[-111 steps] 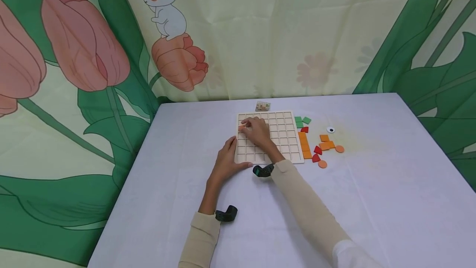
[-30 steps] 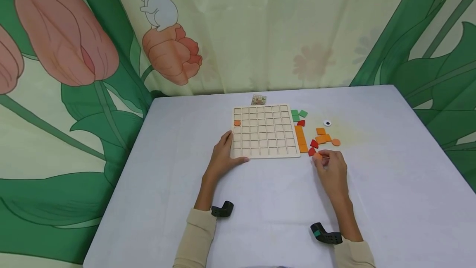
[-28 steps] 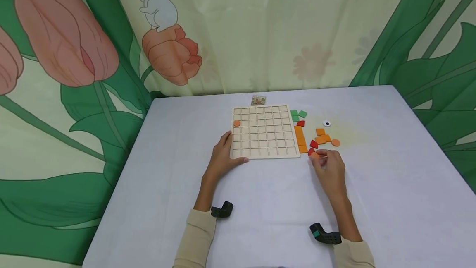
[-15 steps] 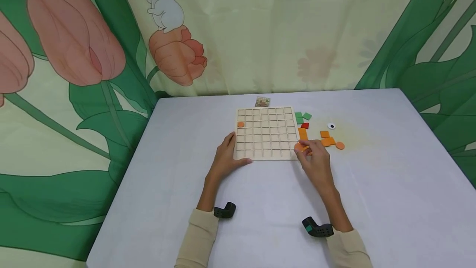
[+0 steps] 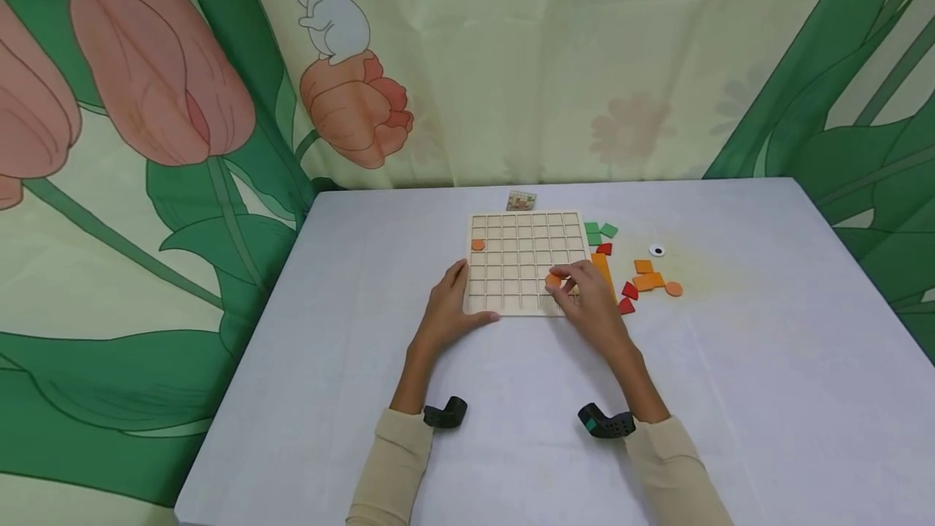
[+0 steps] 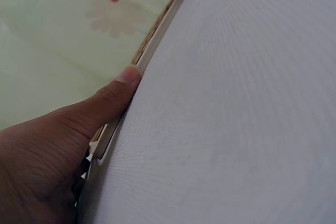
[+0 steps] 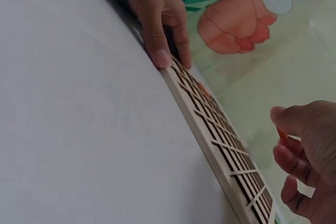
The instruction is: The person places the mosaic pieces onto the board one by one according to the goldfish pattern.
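Observation:
A pale wooden grid board [image 5: 511,266] lies on the table. My left hand [image 5: 444,311] holds its near left corner, thumb along the front edge and fingers at the left side; the left wrist view shows that thumb [image 6: 113,95] against the rim. Between thumb and fingertips my right hand [image 5: 595,307] pinches an orange round tile [image 5: 553,281], above the board's right part. In the right wrist view the tile [image 7: 282,134] shows only as a sliver, apart from the grid. A second orange round tile [image 5: 478,245] sits in a cell of the left column.
Right of the board lie green squares [image 5: 592,234], red pieces [image 5: 630,291], a strip of orange squares [image 5: 604,276], loose orange tiles [image 5: 647,282], another orange round tile [image 5: 674,289] and a white eye disc [image 5: 657,250]. A small picture card [image 5: 522,200] lies behind the board.
An orange round tile was left in the left column as the right hand went to the loose pieces. It picked up another round tile there and has moved left over the board. Left hand stays.

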Action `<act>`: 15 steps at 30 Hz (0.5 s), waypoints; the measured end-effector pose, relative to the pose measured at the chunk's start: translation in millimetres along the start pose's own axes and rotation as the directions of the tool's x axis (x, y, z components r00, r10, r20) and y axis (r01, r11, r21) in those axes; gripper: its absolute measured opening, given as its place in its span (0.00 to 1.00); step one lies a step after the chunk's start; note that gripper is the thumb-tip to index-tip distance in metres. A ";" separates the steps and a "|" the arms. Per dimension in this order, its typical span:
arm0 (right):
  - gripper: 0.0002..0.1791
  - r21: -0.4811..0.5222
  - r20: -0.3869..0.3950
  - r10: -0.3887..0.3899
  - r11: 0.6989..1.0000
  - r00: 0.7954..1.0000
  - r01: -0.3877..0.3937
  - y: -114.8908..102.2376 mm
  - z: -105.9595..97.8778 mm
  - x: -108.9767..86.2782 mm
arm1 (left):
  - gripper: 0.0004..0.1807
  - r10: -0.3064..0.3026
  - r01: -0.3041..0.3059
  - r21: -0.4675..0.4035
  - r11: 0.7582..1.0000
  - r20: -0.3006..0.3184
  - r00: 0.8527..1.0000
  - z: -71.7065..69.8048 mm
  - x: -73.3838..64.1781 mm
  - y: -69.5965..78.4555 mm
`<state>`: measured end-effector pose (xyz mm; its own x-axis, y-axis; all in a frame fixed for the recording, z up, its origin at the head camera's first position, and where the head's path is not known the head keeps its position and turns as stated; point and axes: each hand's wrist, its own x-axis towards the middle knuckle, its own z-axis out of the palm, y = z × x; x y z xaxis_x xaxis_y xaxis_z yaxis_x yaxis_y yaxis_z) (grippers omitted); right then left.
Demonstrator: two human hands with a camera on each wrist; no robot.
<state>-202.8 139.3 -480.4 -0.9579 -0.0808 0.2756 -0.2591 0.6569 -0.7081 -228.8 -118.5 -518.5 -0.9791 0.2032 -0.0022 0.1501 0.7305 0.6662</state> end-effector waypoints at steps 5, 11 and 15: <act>0.18 -0.015 0.067 -0.041 0.999 0.997 0.043 -2.0 10.2 9.8 | 0.67 -0.005 0.005 -0.009 1.000 -0.001 1.000 1.1 -0.8 0.8; 0.18 0.034 0.117 -0.085 0.996 0.989 0.082 -6.1 27.3 18.7 | 0.66 -0.004 0.004 -0.011 1.000 -0.011 1.000 1.3 -0.2 2.4; 0.17 0.061 0.135 -0.111 0.993 0.985 0.104 -11.4 39.2 25.8 | 0.66 0.001 -0.001 0.001 1.000 -0.013 1.000 -0.1 -0.2 2.5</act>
<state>-229.5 100.3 -490.6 -0.9309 -0.2541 0.2624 -0.3645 0.5981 -0.7138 -228.3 -116.8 -516.7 -0.9806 0.1957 0.0080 0.1512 0.7308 0.6656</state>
